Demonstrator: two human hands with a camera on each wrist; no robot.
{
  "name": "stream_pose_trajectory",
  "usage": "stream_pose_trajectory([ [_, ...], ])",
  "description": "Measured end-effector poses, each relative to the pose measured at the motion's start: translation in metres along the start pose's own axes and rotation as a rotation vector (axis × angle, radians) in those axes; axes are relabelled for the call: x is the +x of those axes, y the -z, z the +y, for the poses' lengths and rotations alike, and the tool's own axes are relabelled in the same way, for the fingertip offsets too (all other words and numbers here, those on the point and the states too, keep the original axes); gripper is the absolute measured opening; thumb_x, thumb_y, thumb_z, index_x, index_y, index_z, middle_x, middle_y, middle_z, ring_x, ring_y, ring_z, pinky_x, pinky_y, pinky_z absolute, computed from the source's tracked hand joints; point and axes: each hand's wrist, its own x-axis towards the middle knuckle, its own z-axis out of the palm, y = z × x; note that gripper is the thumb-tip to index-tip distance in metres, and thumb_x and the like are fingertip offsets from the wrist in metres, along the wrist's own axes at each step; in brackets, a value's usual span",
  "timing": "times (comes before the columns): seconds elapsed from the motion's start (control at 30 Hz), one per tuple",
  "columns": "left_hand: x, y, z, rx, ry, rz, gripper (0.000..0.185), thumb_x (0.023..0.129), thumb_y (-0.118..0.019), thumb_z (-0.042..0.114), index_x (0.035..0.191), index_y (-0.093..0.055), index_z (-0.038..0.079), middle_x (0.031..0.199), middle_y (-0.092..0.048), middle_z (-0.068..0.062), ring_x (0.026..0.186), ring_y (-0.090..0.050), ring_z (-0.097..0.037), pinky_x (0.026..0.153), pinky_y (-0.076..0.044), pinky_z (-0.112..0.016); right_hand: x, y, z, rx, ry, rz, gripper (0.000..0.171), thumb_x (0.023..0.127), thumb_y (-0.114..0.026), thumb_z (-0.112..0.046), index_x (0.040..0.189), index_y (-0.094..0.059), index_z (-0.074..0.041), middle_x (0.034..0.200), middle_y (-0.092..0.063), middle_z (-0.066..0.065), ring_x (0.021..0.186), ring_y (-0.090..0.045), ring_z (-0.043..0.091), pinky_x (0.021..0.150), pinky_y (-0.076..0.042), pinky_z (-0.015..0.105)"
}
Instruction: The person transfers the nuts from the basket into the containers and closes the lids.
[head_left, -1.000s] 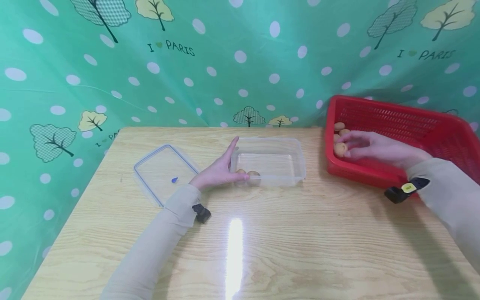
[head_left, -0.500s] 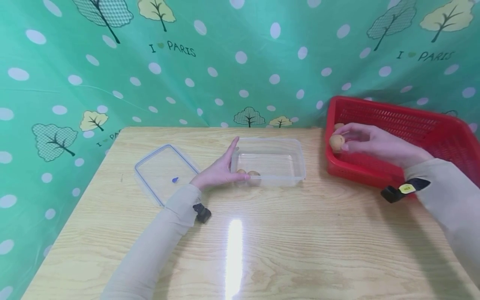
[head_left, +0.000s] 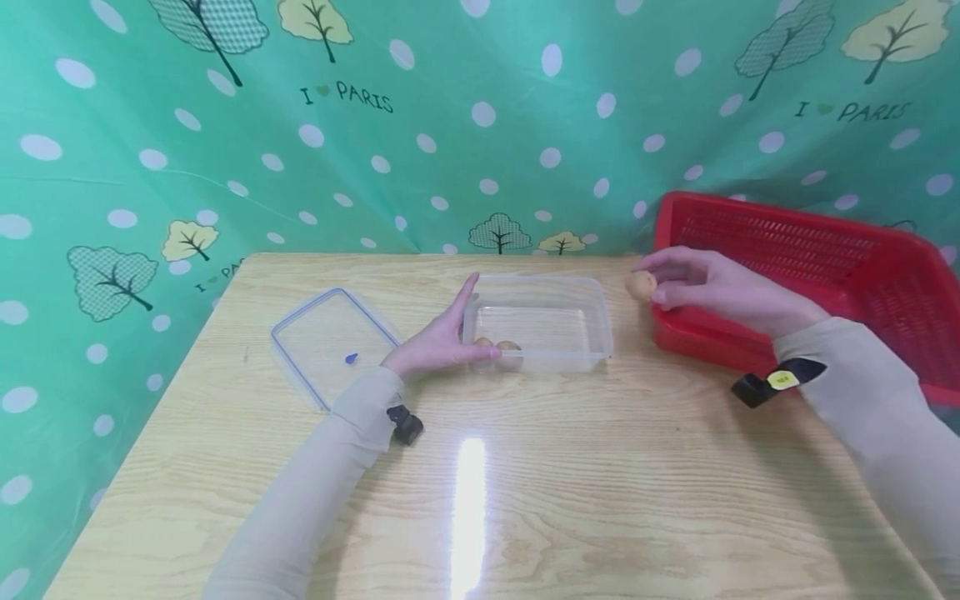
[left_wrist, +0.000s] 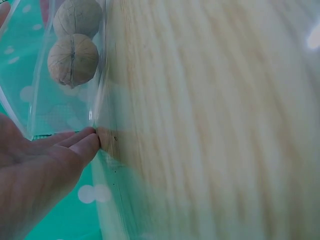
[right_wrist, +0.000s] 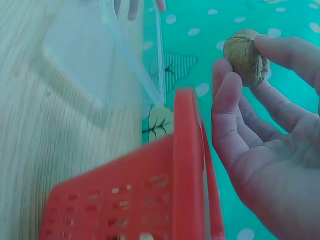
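My right hand [head_left: 712, 292] pinches a walnut [head_left: 641, 286] between thumb and fingertips, just past the left rim of the red basket [head_left: 795, 210]. The right wrist view shows this walnut [right_wrist: 245, 57] held up at the fingertips. My left hand [head_left: 442, 346] rests against the left end of a clear plastic container [head_left: 555, 329], its fingers spread straight along that end and the thumb along the front rim. Two walnuts [head_left: 508, 354] lie inside, at the front left corner; the left wrist view shows one walnut [left_wrist: 74, 60] close up through the wall.
A clear lid [head_left: 322, 342] with a blue seal lies flat on the wooden table [head_left: 600, 500], left of the container and partly behind the left forearm. Behind the table hangs a green dotted cloth [head_left: 420, 125]. My right forearm reaches over the basket's front rim.
My right hand has lifted a walnut from the basket's left end and carried it leftward past the rim. My left hand and the container have stayed in place.
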Motion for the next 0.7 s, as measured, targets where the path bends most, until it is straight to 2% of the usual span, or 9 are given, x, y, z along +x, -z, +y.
stream_pose_trajectory([
  [0.23, 0.001, -0.001, -0.001, -0.009, 0.001, -0.001, 0.115, 0.083, -0.077, 0.015, 0.154, 0.013, 0.019, 0.158, 0.0, -0.024, 0.143, -0.006, -0.039, 0.114, -0.012, -0.052, 0.008, -0.014, -0.009, 0.031, 0.028, -0.033, 0.05, 0.091, -0.067, -0.029, 0.138, -0.05, -0.019, 0.127, -0.052, 0.005, 0.113, -0.051, 0.025, 0.088, -0.05, 0.033],
  [0.7, 0.002, 0.0, -0.001, -0.026, 0.003, -0.01, 0.116, 0.083, -0.078, 0.016, 0.154, 0.013, 0.021, 0.158, 0.0, -0.023, 0.143, -0.005, -0.038, 0.114, -0.013, -0.052, 0.025, -0.039, -0.018, 0.121, 0.143, -0.147, 0.046, 0.092, -0.066, -0.019, 0.135, -0.053, -0.015, 0.129, -0.053, 0.006, 0.113, -0.052, 0.026, 0.094, -0.047, 0.039],
])
